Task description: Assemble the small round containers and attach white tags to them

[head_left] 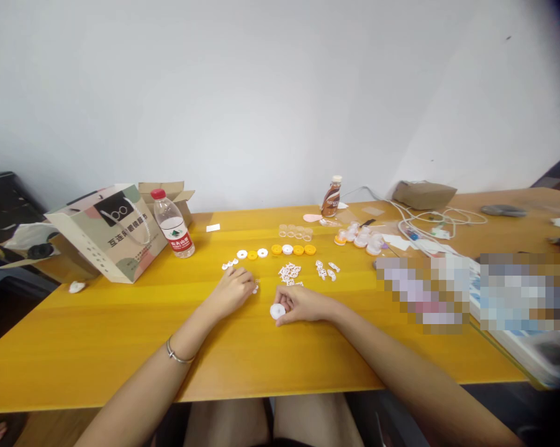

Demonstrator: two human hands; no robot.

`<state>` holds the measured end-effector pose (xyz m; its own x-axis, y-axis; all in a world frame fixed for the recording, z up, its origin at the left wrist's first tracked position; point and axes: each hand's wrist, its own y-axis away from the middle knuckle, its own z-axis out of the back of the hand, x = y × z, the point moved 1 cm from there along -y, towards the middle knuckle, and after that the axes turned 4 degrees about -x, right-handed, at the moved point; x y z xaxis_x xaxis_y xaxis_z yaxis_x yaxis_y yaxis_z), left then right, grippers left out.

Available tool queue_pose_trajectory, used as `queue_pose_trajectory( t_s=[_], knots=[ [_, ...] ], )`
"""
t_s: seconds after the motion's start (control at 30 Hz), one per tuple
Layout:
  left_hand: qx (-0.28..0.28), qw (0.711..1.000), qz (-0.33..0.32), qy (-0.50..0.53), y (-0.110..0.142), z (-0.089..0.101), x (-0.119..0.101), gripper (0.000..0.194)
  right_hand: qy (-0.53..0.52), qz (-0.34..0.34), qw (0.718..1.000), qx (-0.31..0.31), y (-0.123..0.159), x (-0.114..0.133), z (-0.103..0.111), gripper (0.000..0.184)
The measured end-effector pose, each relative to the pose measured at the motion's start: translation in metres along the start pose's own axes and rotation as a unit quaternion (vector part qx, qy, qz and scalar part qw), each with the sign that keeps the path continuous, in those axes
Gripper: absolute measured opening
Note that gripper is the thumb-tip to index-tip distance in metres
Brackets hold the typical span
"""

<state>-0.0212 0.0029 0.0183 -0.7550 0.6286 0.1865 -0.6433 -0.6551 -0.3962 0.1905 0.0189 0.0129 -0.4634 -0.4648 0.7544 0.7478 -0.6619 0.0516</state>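
Right hand (pixel 303 304) pinches a white disc (pixel 277 311) between thumb and fingers, on the front-edge side of a scatter of small white parts (pixel 289 271) on the yellow table (pixel 121 354). Left hand (pixel 233 288), fingers curled, is at a tiny white piece (pixel 256 287); gripped or not, can't tell! Towards the back edge, there's a row of white and yellow discs (pixel 287 249), then clear rings (pixel 296 232). Brown bottle (pixel 330 202) by that edge; red-capped bottle (pixel 176 239) and paper bag (pixel 121 242) towards the back left corner.

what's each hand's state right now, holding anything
Left hand: partly curled by small white pieces; cannot tell whether it grips one.
Right hand: closed, holding a white disc.
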Motion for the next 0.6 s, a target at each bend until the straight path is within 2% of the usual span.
queue_pose_trajectory(
  t_s=[0.17,0.3,0.47,0.6],
  knots=[
    [0.012,1.000,0.000,0.020,0.001,0.003,0.000,0.018,0.001,-0.001,1.000,0.002,0.001,0.001,0.001,0.044],
    [0.002,0.999,-0.005,0.054,0.002,0.010,-0.009,0.020,-0.002,-0.001,1.000,0.000,0.001,0.002,0.001,0.044],
    [-0.008,0.991,-0.059,0.121,-0.001,0.015,-0.032,0.021,-0.034,0.017,0.999,0.010,0.000,0.001,0.001,0.042],
    [-0.035,0.989,-0.103,0.100,-0.004,0.007,-0.042,0.023,-0.042,0.025,0.999,0.009,-0.001,-0.002,0.001,0.041]
  ],
)
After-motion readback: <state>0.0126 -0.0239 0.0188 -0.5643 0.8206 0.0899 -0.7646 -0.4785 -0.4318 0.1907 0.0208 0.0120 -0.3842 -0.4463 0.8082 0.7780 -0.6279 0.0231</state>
